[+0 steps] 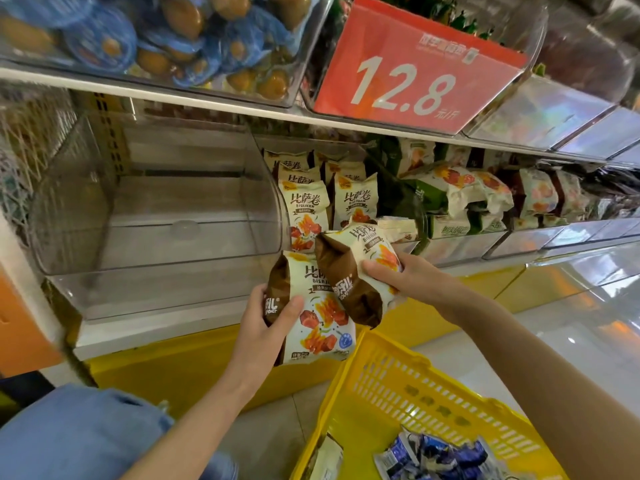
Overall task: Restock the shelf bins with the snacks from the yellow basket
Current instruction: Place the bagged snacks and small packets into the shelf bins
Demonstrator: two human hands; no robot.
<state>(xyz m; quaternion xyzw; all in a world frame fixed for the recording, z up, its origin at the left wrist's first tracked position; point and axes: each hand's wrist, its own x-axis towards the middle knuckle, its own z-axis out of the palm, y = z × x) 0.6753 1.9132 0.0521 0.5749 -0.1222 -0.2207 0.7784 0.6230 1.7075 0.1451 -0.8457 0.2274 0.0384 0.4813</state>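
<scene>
Left hand grips one brown-and-cream snack pack, thumb across its front. Right hand clutches a 2nd pack. Both are just in front of the shelf bin w/ matching packs. Yellow basket below has blue packets left, so prob. partway done.
</scene>
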